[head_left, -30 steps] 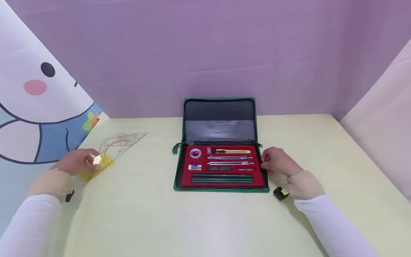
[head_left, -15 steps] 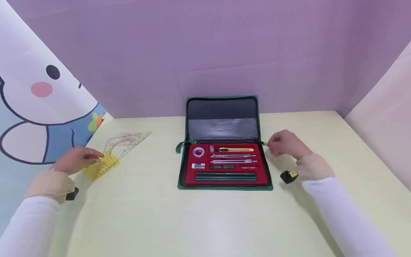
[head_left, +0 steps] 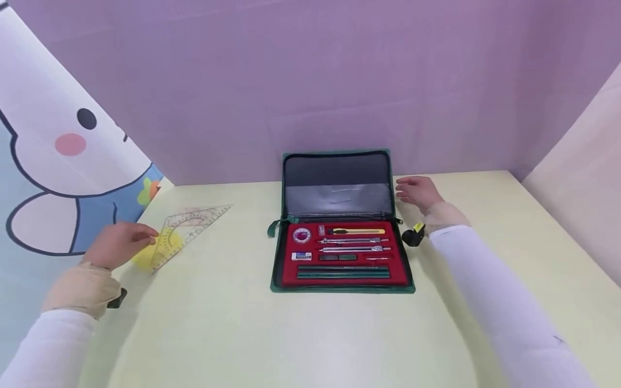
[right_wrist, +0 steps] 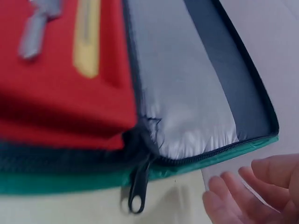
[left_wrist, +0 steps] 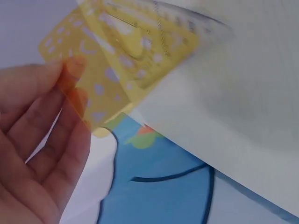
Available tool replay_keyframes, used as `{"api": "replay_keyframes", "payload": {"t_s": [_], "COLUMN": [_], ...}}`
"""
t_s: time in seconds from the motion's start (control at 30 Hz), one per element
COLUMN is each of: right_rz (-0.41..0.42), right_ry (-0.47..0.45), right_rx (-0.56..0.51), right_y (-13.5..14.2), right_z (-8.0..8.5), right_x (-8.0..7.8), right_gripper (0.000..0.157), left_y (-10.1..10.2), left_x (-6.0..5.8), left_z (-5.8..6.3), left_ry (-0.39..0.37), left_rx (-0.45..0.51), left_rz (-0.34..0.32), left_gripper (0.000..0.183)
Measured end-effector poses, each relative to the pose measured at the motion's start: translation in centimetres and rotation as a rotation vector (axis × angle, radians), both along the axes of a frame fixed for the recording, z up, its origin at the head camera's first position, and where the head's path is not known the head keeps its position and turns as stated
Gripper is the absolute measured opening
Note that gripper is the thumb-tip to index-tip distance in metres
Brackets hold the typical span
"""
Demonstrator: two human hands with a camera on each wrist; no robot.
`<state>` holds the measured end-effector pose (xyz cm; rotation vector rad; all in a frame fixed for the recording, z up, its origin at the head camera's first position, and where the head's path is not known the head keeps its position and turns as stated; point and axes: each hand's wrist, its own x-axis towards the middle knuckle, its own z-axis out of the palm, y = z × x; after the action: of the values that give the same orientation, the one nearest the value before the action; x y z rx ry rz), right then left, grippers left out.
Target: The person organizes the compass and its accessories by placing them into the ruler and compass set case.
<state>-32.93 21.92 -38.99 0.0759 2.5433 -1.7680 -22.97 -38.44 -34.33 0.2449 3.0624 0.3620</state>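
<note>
In the left wrist view my left hand (left_wrist: 44,116) pinches a translucent yellow drawing template (left_wrist: 100,93) by one edge, between thumb and fingers. A clear set square (head_left: 199,220) with protractor markings overlaps the template at the table's left side. My right hand (head_left: 418,191) is beside the upright lid (head_left: 337,170) of a green zip case, fingers loosely extended and holding nothing. In the right wrist view those fingers (right_wrist: 229,191) appear just off the lid's edge. The case's red tray (head_left: 356,277) lies flat, and its zip pull (right_wrist: 138,193) hangs at the hinge corner.
Fitted in the tray are green pencils (head_left: 343,271), two compasses (head_left: 351,249), a yellow cutter (head_left: 356,231), an eraser (head_left: 301,256) and a round tape-like roll (head_left: 302,235). A purple cloth (head_left: 339,81) stands behind the table (head_left: 310,339).
My right hand has left the case's lower right side and moved up and back beside the lid. My left hand still holds the template, which has shifted slightly against the set square.
</note>
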Motion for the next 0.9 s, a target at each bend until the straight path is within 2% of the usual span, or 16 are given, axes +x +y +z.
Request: {"api": "replay_keyframes", "payload": {"t_s": [0.07, 0.13, 0.33, 0.5, 0.6, 0.7, 0.8, 0.9], "right_rz": [0.027, 0.028, -0.032, -0.06, -0.047, -0.043, -0.053, -0.054], "right_ry": [-0.044, -0.061, 0.011, 0.056, 0.105, 0.155, 0.176, 0.188], "right_rx": [-0.062, -0.08, -0.128, -0.203, -0.231, -0.247, -0.28, -0.296], "right_y": [-0.3, -0.5, -1.0, -0.8, -0.3, 0.2, 0.5, 0.8], "right_z": [-0.2, -0.4, -0.5, -1.0, -1.3, -1.4, -1.5, -1.6], "right_x": [-0.4, -0.8, -1.3, -1.3, -1.2, -1.0, -0.8, -0.6], "right_gripper": [0.043, 0.044, 0.043, 0.041, 0.035, 0.022, 0.011, 0.008], "left_y": [0.7, 1.6, 5.3, 9.8, 12.9, 16.1, 19.2, 21.6], "left_x": [0.1, 0.2, -0.3, -1.2, -2.1, -3.3, -4.7, -5.9], "left_z": [0.2, 0.3, 1.3, 2.2, 2.6, 3.1, 3.5, 3.7], "left_ry": [0.023, 0.052, 0.141, 0.29, 0.419, 0.496, 0.511, 0.508], "left_rx": [0.009, 0.018, 0.081, 0.196, 0.303, 0.406, 0.466, 0.488], "left_rz": [0.01, 0.009, -0.053, -0.132, -0.177, -0.2, -0.197, -0.19], "left_gripper": [0.025, 0.024, 0.018, 0.014, 0.012, 0.012, 0.014, 0.017]}}
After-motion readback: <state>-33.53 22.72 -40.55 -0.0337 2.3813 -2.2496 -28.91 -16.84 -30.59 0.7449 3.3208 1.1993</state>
